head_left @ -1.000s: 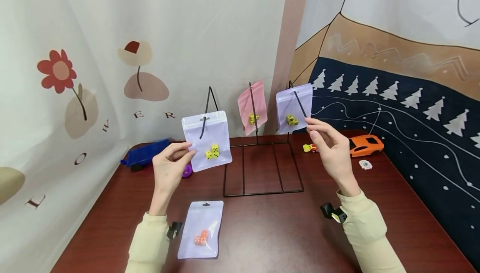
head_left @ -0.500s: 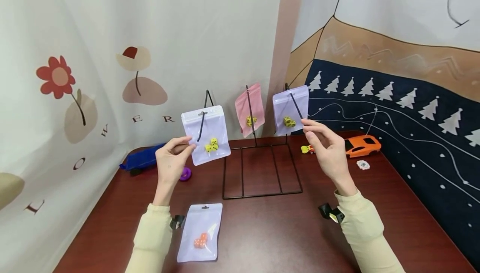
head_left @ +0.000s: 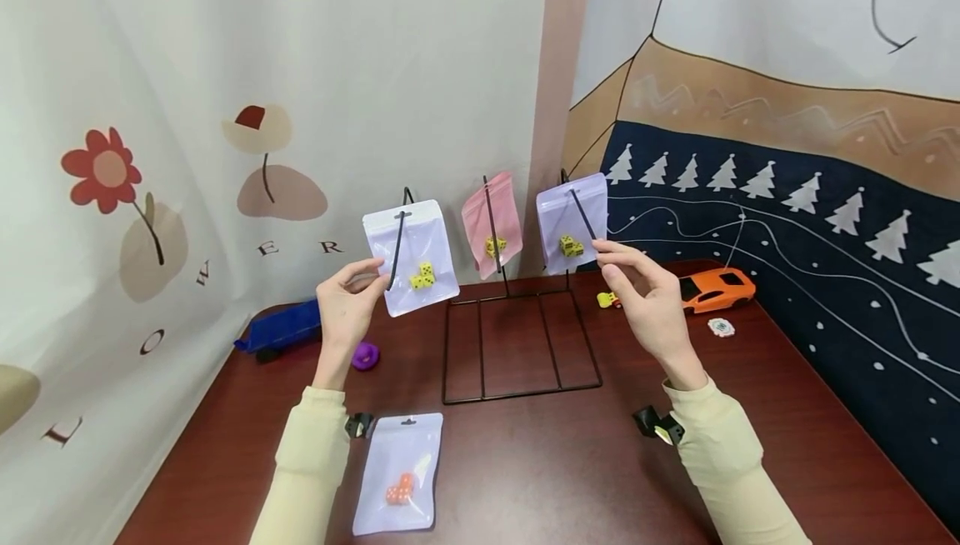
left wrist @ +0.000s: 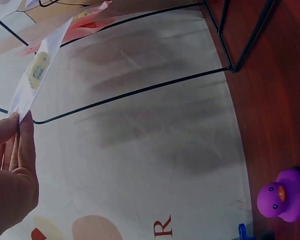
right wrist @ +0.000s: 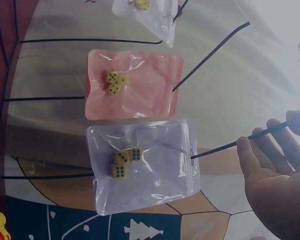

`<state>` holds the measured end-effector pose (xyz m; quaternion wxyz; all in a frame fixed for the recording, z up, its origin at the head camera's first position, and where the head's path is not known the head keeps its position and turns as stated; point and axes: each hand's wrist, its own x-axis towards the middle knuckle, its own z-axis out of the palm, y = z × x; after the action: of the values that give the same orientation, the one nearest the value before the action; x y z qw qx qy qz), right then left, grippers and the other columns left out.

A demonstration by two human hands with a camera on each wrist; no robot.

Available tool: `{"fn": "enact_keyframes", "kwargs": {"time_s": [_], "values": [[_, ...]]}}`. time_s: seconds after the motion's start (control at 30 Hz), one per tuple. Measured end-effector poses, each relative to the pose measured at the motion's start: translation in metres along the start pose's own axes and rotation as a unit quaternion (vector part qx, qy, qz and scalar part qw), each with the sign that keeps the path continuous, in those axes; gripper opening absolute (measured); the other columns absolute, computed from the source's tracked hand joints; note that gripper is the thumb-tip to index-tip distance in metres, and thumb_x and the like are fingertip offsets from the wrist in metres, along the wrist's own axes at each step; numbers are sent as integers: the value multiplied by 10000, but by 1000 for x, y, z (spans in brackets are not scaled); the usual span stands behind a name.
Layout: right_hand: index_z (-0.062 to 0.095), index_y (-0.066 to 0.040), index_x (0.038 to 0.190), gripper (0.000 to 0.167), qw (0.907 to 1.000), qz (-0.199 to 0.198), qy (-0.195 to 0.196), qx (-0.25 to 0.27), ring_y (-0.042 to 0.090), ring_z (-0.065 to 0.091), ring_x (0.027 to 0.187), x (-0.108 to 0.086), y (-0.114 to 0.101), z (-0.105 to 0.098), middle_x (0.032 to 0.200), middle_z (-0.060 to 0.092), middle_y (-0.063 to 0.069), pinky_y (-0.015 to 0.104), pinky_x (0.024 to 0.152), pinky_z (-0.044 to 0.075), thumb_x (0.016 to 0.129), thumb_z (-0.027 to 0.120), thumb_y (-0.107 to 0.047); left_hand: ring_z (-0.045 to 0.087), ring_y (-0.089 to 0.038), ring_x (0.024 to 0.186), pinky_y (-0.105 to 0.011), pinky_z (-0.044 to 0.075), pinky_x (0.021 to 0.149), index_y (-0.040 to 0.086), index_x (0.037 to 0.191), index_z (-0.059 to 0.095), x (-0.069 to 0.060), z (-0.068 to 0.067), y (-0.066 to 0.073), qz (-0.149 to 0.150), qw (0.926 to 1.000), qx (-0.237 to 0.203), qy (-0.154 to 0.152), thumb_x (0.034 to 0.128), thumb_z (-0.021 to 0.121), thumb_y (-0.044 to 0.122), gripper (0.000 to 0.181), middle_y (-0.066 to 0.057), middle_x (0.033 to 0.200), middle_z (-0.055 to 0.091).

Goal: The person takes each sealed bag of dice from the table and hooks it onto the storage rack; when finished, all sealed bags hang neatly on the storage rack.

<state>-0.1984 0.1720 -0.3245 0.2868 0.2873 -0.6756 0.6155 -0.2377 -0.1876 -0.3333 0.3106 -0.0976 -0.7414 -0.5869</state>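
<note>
My left hand [head_left: 345, 312] pinches the left edge of a lilac zip bag [head_left: 438, 232] holding yellow dice. The left prong [head_left: 397, 245] of a black wire rack [head_left: 517, 396] passes through that bag's hang hole. With thumb and fingertips, my right hand [head_left: 648, 307] holds the outer end of the right prong [right wrist: 217, 149]. Further back on this prong hangs a second lilac bag [right wrist: 165, 182] with yellow dice. Between the two, a pink bag [right wrist: 150, 102] with yellow dice hangs on the middle prong [right wrist: 210, 57].
A lilac bag [head_left: 405, 445] with orange dice lies flat on the brown table [head_left: 525, 470]. Behind my left hand are a blue toy vehicle [head_left: 281, 331] and a purple rubber duck [left wrist: 287, 195]. An orange toy car [head_left: 716, 291] and a poker chip [head_left: 721, 327] stand at the right.
The left bag has slid back along its prong, away from the tip, with my left hand still on its edge. My right hand keeps its hold on the right prong. The head view has shifted slightly.
</note>
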Motion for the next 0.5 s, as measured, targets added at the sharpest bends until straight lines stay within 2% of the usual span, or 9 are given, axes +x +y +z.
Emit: {"fn": "enact_keyframes", "kwargs": {"time_s": [0.23, 0.5], "values": [[586, 180, 1051, 169, 10000, -45, -35, 4, 181, 541, 1174, 1, 1, 1, 1232, 537, 311, 230, 946, 454, 897, 520, 156, 679, -70, 731, -151, 521, 606, -130, 1017, 670, 10, 5, -7, -210, 9995, -186, 112, 782, 702, -111, 238, -144, 853, 682], [586, 182, 1050, 165, 10000, -48, -35, -22, 205, 549, 1163, 2, 2, 0, 1229, 550, 291, 229, 934, 463, 899, 537, 137, 662, -44, 721, -139, 494, 577, -114, 1035, 678, 24, 13, -7, -391, 9991, -151, 44, 789, 684, -97, 247, -209, 911, 672]]}}
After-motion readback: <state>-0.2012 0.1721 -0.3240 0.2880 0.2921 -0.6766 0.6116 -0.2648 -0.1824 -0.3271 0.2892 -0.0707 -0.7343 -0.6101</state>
